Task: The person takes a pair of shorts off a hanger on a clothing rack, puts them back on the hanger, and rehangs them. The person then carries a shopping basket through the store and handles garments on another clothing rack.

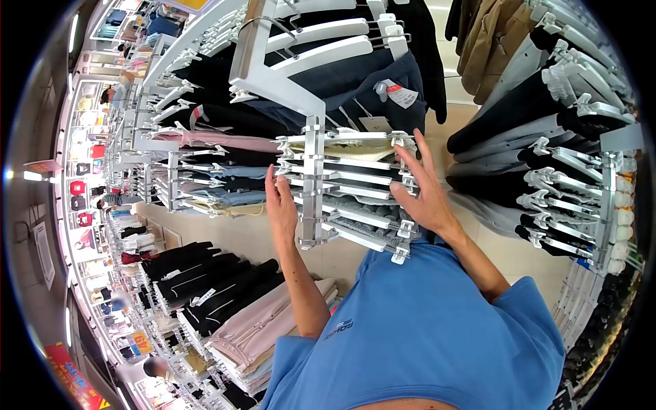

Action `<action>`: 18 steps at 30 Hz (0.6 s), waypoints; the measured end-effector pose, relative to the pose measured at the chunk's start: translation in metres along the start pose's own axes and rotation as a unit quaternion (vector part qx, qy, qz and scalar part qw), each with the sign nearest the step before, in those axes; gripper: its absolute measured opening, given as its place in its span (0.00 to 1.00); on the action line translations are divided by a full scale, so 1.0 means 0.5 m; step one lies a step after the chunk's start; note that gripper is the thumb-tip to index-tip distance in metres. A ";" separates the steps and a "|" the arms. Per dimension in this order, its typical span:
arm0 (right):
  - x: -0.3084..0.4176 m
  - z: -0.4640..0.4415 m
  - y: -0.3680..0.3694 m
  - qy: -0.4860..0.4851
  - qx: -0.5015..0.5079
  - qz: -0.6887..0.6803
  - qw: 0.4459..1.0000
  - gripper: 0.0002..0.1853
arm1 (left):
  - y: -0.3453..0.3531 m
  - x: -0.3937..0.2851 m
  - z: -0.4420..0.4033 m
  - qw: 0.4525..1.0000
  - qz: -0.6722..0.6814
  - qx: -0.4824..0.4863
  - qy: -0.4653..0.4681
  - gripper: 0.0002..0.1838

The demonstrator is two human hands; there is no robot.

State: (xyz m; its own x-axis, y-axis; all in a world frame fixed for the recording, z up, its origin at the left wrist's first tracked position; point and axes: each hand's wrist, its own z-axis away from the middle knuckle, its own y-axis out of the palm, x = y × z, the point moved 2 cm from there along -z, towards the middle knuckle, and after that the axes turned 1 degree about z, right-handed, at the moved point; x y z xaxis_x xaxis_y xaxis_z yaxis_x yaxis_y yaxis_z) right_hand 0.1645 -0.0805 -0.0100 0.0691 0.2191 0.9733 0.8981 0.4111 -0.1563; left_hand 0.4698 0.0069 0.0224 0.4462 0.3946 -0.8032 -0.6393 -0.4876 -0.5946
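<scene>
In front of me, a row of white clip hangers [355, 175] hangs on a metal rack arm [313, 178], holding folded-over trousers in pale yellow, dark and grey. My left hand [281, 208] is at the left ends of these hangers, fingers stretched upward, seemingly touching them. At the opposite ends is my right hand [427, 195], its fingers spread beside the clips and its thumb near a hanger end. Neither hand is closed around anything. Just behind hang dark blue jeans [383, 89] with a white and red tag [402, 96]. The fabric below the hangers is mostly hidden.
To the right, another rack carries grey and black trousers [509, 147] on white hangers. Pink trousers [253, 324] and black trousers [205, 287] hang at lower left. Further racks line the left side, and a tiled floor [225, 236] shows between them. People are in the distance.
</scene>
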 end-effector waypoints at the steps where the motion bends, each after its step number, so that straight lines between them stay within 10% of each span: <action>1: -0.003 -0.003 -0.002 -0.004 -0.002 0.005 1.000 0.34 | 0.002 -0.001 0.001 1.000 0.004 -0.008 0.003 0.29; 18: 0.014 -0.040 -0.021 -0.011 0.013 0.028 0.999 0.32 | -0.004 0.031 0.070 0.992 0.111 -0.033 -0.048 0.25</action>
State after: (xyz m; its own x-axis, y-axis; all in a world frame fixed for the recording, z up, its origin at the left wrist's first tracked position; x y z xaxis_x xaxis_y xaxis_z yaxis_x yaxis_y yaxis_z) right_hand 0.1643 -0.1010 0.0019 0.1098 0.2622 0.9588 0.8811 0.4208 -0.2160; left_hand 0.4560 0.0410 0.0124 0.2355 0.3422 -0.9096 -0.6718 -0.6190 -0.4069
